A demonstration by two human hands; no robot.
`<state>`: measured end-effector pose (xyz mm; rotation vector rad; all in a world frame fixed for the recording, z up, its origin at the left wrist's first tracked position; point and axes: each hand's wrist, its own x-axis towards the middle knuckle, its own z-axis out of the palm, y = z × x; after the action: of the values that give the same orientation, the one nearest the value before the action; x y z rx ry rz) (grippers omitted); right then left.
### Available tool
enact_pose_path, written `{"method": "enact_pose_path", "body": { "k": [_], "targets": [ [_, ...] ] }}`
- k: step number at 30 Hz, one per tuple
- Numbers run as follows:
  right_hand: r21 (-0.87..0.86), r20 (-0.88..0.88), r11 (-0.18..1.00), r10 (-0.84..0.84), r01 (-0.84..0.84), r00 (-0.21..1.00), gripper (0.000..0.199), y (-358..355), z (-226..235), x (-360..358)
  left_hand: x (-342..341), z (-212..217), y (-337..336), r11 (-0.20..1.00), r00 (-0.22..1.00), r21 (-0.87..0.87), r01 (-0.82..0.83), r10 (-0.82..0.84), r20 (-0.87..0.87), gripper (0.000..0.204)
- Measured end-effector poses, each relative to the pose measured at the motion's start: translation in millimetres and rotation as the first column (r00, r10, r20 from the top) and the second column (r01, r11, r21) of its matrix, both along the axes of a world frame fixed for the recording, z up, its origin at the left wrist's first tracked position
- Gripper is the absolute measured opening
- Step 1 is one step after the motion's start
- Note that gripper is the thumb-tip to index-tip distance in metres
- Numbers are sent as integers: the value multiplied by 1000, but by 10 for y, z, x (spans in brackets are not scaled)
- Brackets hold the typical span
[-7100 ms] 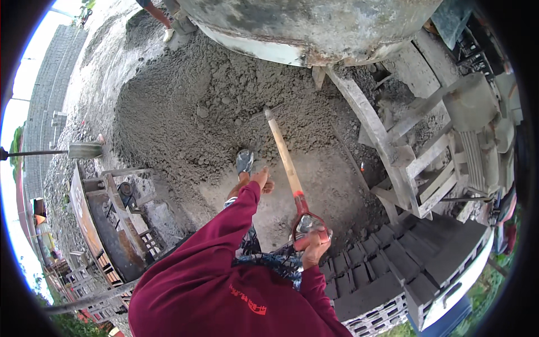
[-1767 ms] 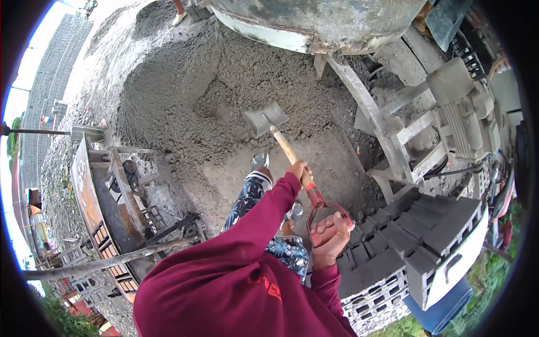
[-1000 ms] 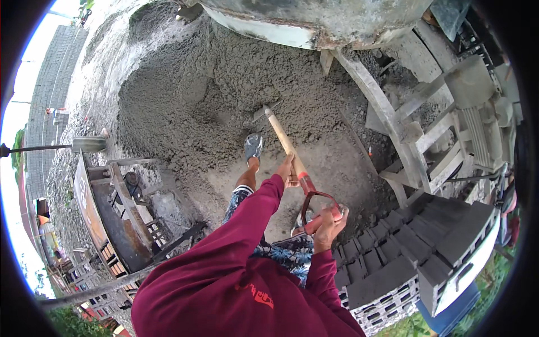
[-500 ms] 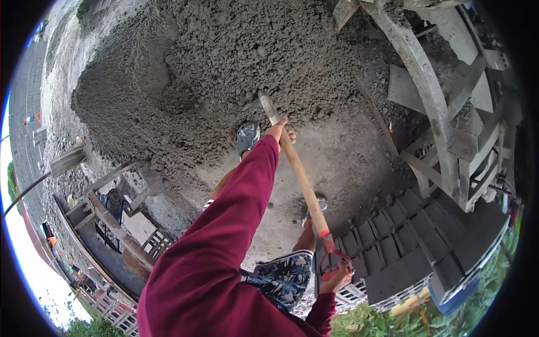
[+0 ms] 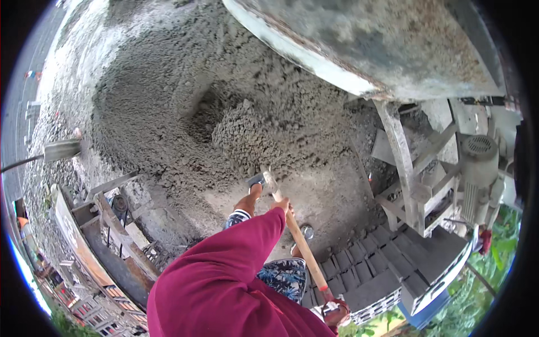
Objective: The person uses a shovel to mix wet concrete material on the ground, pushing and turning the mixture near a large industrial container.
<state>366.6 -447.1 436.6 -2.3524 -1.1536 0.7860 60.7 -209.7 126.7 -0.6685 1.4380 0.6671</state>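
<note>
A shovel point(image 5: 304, 246) with a wooden shaft and a red D-shaped grip slants up from my lower right. My left hand point(image 5: 285, 206) is wrapped round the lower shaft, close to its worn metal socket. At the bottom, my right hand point(image 5: 337, 315) is closed on the red grip, partly hidden. A heap of damp grey mix point(image 5: 245, 132) lies beyond the socket and covers the blade. It stands out against the wide grey pile point(image 5: 151, 101), beside a dark hollow. My left foot in a dark shoe point(image 5: 256, 180) is next to the socket.
A large mixer drum point(image 5: 387, 45) fills the upper right, above a metal frame point(image 5: 400, 163) and a motor point(image 5: 479, 174). Rows of grey blocks point(image 5: 387, 253) lie at lower right. A wooden and metal frame point(image 5: 120, 230) stands at left, near another tool's blade point(image 5: 62, 150).
My view has tilted up, bringing the mixer drum and motor in. A heap of mix now rises at the shovel's blade end, with a hollow beside it. Both hands keep their holds.
</note>
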Motion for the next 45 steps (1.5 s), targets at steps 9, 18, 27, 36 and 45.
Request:
{"method": "enact_pose_path", "body": {
  "k": [9,18,27,36,45],
  "targets": [
    [-478,-539,844,-501,244,677,14,1210,149,-1191,-2722,1580,410,928,829,293,-230,344,-440,17],
    [265,-964,824,235,-501,-123,12,1791,2244,-3298,-3638,2831,-12,823,850,559,-98,361,-383,15],
    [312,-822,637,553,-705,136,26,626,2706,-1305,-314,2156,-1518,665,852,584,-466,514,94,30],
    [225,-468,218,879,-950,91,33,327,1914,-1079,-862,3405,-2942,780,427,406,476,199,-882,21],
    [128,-571,263,808,-956,146,25,773,2070,-1269,-2273,7280,-6303,808,-863,304,-505,-473,-177,58]
  ]
}}
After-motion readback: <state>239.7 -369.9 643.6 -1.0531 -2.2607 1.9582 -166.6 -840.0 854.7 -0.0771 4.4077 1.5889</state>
